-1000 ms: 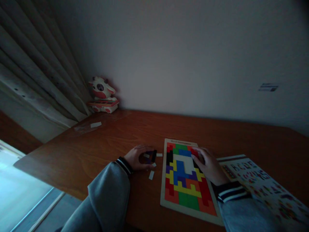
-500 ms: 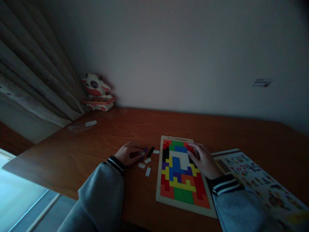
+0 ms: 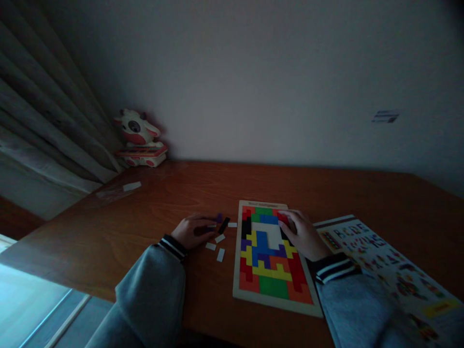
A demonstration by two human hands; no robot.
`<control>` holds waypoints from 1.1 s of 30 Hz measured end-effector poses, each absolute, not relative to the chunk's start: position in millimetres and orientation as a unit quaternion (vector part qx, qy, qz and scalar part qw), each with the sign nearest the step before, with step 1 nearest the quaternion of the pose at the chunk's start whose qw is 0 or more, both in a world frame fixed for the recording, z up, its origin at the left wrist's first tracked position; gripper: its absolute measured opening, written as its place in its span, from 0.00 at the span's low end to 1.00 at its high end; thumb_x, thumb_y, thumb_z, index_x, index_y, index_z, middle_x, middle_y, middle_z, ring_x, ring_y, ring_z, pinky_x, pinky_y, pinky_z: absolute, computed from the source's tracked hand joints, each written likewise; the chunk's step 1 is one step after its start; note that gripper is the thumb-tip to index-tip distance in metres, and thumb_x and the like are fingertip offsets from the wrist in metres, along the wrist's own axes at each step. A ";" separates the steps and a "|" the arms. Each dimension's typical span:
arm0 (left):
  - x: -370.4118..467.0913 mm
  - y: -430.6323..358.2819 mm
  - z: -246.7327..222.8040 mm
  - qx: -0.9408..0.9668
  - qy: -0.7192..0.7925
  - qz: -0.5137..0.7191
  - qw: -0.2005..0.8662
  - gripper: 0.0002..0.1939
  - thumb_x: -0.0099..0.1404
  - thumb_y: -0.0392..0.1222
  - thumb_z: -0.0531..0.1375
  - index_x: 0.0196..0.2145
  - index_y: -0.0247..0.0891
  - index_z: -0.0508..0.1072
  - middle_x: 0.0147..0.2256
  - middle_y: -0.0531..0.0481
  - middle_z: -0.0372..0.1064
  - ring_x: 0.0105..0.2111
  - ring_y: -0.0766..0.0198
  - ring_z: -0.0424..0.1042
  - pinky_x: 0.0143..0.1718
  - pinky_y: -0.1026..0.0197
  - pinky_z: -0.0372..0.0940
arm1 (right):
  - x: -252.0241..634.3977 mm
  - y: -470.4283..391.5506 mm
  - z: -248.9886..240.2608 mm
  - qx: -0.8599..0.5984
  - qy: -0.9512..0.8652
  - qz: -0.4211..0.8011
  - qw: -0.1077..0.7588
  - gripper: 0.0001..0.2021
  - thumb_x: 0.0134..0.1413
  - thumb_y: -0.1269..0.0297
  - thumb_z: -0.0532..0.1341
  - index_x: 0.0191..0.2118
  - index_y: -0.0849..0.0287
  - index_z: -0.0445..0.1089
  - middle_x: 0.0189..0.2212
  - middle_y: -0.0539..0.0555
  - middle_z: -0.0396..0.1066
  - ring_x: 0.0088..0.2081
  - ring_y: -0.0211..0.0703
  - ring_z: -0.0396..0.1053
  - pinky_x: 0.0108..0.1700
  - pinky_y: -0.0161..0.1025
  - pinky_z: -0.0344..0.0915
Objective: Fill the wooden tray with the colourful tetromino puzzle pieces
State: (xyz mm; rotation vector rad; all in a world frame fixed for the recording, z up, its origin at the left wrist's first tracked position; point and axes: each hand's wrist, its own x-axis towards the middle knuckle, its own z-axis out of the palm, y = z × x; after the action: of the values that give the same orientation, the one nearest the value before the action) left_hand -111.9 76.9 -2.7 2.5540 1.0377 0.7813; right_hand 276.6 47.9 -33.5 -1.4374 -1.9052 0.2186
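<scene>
My left hand [image 3: 192, 231] is on the table left of the puzzle board, its thumb and fingers closed around a small purple puzzle piece, mostly hidden by the fingertips. Close by lie another purple piece [image 3: 219, 218], a black piece [image 3: 224, 225] and several small white pieces [image 3: 220, 254]. The wooden puzzle board [image 3: 277, 303] is filled with coloured blocks, except for a pale bare gap [image 3: 275, 236] in its upper middle. My right hand [image 3: 303, 236] rests over the board's upper right edge, thumb and fingers apart, touching the red block [image 3: 283, 218] there.
A printed pattern sheet [image 3: 380, 266] lies right of the board, partly under my right sleeve. A cow-shaped toy keyboard [image 3: 141, 145] stands at the back left by the curtain [image 3: 47, 106]. A white strip [image 3: 132, 186] lies on the table [image 3: 155, 198] in front of it.
The view has shifted slightly, so the scene sits a little further left. My left fingers have moved slightly, showing the far purple piece more clearly. My right hand stays at the board's corner.
</scene>
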 end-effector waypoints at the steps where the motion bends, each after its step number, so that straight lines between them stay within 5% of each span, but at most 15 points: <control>1: -111.1 76.2 -2.5 0.883 0.355 0.274 0.142 0.13 0.64 0.43 0.64 0.47 0.43 0.78 0.52 0.45 0.74 0.49 0.56 0.75 0.52 0.50 0.71 | 276.6 47.8 -33.3 -0.559 -0.741 0.085 0.362 0.15 0.63 0.56 0.56 0.51 0.55 0.67 0.48 0.60 0.69 0.51 0.54 0.69 0.55 0.56 0.66; 12: -110.1 75.3 -1.8 0.888 0.332 0.296 0.119 0.16 0.63 0.34 0.60 0.48 0.41 0.76 0.52 0.43 0.73 0.50 0.58 0.75 0.51 0.53 0.72 | 275.8 45.8 -30.9 -0.565 -0.741 0.086 0.353 0.16 0.64 0.55 0.55 0.52 0.56 0.67 0.49 0.60 0.68 0.52 0.55 0.67 0.56 0.55 0.64; 21: -120.6 74.4 2.3 0.891 0.390 0.222 0.067 0.20 0.62 0.53 0.65 0.50 0.45 0.76 0.44 0.47 0.78 0.43 0.55 0.76 0.46 0.52 0.71 | 277.2 46.8 -34.0 -0.571 -0.742 0.088 0.340 0.17 0.64 0.55 0.55 0.53 0.56 0.67 0.50 0.60 0.68 0.53 0.54 0.67 0.56 0.54 0.64; 33: -115.0 75.2 -2.1 0.866 0.406 0.285 0.070 0.12 0.67 0.46 0.61 0.47 0.45 0.76 0.44 0.50 0.78 0.43 0.60 0.77 0.46 0.57 0.73 | 274.9 46.1 -30.2 -0.566 -0.740 0.080 0.355 0.16 0.63 0.54 0.56 0.52 0.54 0.68 0.48 0.59 0.68 0.52 0.54 0.68 0.56 0.53 0.65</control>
State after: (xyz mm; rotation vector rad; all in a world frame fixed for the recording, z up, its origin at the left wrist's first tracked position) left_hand -115.0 75.2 -2.1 2.6039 1.2202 0.8588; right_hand 274.9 46.1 -30.2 -1.4613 -1.9118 0.2064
